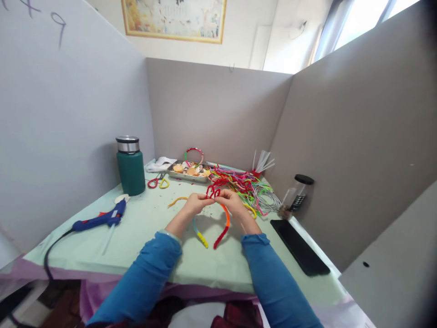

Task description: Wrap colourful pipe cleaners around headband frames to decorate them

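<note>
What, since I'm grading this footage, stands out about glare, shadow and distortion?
Head view throughout: window washed out by glare; soft shadow on the left partition beside the bottle; jar leaning, probably from wide-angle stretch; picture's right edge dark and blurred; left hand and right hand free of glare.

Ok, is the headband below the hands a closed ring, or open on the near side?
Open: the headband has its yellow end and red end apart, with pale tablecloth showing between them.
</note>
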### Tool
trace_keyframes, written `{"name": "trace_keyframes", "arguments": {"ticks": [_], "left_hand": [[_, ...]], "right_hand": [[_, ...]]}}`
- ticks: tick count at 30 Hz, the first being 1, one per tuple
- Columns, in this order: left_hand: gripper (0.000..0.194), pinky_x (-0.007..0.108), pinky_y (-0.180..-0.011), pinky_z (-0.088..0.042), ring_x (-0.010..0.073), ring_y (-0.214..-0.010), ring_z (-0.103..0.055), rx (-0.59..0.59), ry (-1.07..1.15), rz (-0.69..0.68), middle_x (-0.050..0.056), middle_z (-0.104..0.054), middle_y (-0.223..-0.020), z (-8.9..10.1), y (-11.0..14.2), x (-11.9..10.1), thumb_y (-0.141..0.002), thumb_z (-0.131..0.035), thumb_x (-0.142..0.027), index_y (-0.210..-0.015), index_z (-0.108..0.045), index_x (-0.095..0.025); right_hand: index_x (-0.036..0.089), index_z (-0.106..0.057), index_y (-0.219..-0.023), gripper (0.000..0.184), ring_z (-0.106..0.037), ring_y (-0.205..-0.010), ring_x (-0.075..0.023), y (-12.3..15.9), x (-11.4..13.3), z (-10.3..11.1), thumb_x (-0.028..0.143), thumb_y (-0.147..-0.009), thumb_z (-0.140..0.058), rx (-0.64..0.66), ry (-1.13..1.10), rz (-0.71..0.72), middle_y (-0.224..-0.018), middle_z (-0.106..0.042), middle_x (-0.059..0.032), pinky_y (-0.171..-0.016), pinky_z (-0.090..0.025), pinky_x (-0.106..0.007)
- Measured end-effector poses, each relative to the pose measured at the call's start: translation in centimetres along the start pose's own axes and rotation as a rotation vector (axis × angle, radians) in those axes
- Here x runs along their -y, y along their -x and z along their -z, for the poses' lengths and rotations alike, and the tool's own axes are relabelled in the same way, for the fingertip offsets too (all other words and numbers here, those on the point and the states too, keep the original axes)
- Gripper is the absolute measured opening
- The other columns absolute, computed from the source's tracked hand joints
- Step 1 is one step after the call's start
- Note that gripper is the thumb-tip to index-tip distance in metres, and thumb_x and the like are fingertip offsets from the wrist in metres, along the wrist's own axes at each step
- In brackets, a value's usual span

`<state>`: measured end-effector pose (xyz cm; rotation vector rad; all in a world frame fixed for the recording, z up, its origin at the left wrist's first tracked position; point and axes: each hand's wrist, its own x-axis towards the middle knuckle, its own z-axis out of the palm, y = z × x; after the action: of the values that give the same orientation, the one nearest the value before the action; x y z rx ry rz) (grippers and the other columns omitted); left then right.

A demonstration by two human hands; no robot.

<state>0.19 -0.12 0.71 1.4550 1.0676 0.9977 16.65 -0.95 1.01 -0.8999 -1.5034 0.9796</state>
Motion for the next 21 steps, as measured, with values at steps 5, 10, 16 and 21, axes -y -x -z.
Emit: {"name": "trace_keyframes", "arguments": {"ticks": [5, 10, 16, 21], "left_hand": [[0.039, 0.022, -0.047, -0.017, 0.0052, -0.045, -0.025, -0.149, -0.098, -0.069, -0.008, -0.034, -0.044, -0.3, -1.1, 1.3, -0.057, -0.07, -0.048, -0.067, -0.067, -0.011], [0.035, 0.022, -0.048, -0.018, 0.0065, -0.048, -0.029, -0.186, -0.208, -0.132, -0.007, -0.032, -0.044, -0.4, -1.4, 1.8, -0.058, -0.068, -0.046, -0.054, -0.061, -0.011], [0.04, 0.021, -0.041, -0.016, 0.0047, -0.038, -0.025, -0.058, -0.016, 0.066, -0.009, -0.032, -0.044, -0.7, -1.0, 1.4, -0.065, -0.066, -0.05, -0.081, -0.063, -0.013], [0.047, 0.021, -0.037, -0.015, 0.0033, -0.033, -0.025, -0.017, 0.002, 0.058, -0.009, -0.036, -0.045, -0.7, -0.8, 1.1, -0.065, -0.065, -0.058, -0.08, -0.058, -0.014]], "right_hand": [[0.019, -0.049, -0.056, 0.017, -0.04, -0.051, -0.0109, -0.7, -2.0, -1.5, 0.03, -0.063, -0.06, -0.28, 0.273, 0.027, -0.051, -0.044, 0.0056, -0.051, -0.031, -0.024], [0.021, -0.05, -0.058, 0.008, -0.046, -0.055, -0.0137, -0.8, -2.4, -2.6, 0.024, -0.064, -0.053, -0.432, 0.582, 0.0, -0.054, -0.051, 0.0038, -0.055, -0.031, -0.025], [0.021, -0.052, -0.06, 0.009, -0.048, -0.056, -0.0141, -0.5, -2.2, -2.0, 0.027, -0.065, -0.054, -0.33, 0.583, -0.004, -0.057, -0.054, 0.0029, -0.055, -0.033, -0.025], [0.02, -0.052, -0.06, 0.01, -0.047, -0.057, -0.0132, -0.4, -2.4, -1.7, 0.028, -0.066, -0.054, -0.256, 0.522, 0.017, -0.058, -0.054, 0.0028, -0.055, -0.034, -0.025]]}}
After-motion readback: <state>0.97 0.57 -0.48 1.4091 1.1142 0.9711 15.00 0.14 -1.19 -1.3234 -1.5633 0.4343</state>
